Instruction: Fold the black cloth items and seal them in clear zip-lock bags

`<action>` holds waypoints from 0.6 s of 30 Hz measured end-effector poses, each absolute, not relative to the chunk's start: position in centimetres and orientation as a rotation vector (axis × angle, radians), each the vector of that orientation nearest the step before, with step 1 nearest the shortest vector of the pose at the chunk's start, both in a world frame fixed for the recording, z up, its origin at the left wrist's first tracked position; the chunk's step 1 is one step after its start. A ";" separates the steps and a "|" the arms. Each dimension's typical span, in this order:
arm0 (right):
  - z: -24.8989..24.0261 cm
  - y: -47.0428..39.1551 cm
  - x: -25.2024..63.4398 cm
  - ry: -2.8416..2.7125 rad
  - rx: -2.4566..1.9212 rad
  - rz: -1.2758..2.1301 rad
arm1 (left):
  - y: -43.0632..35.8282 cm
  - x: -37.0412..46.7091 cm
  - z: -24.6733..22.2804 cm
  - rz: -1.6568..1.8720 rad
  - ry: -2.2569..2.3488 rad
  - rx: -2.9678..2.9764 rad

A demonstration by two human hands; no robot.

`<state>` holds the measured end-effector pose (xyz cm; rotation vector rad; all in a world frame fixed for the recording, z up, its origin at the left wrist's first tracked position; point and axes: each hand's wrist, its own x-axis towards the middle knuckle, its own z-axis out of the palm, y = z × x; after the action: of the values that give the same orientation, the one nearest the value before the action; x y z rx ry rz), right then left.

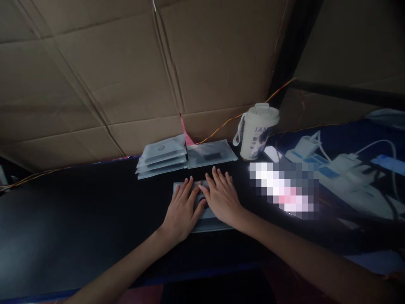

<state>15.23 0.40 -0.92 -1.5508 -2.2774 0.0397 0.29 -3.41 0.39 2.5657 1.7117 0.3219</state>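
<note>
A translucent pouch (211,224) lies on the black table in front of me, with something dark inside it. My left hand (181,209) rests flat on its left part, fingers spread. On its right part lies my right hand (222,197), also flat with fingers apart; the two thumbs are close together. Both hands cover much of the pouch. Behind them, several similar pouches (163,154) form a fanned stack at the left. Beside that stack, another pouch (210,153) with a dark item inside lies flat.
A lidded white cup (258,133) with a strap stands at the back right. Power strips (341,173) with plugs and cables lie farther right, near a bright pixelated area. Cardboard (120,71) rises behind the black table (79,228); a thin orange-yellow wire runs along it.
</note>
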 end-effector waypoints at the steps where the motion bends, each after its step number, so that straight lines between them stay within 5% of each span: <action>1: -1.0 0.4 15.3 -2.275 -1.554 0.042 | -3.4 0.3 0.4 0.313 1.715 2.561; 18: 1.4 4.3 18.4 -2.040 -1.523 0.300 | -4.2 1.0 1.8 0.408 1.554 2.763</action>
<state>18.44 4.27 1.38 -1.5232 -2.0402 0.2998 1.00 -4.16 1.81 2.7634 1.5545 0.4076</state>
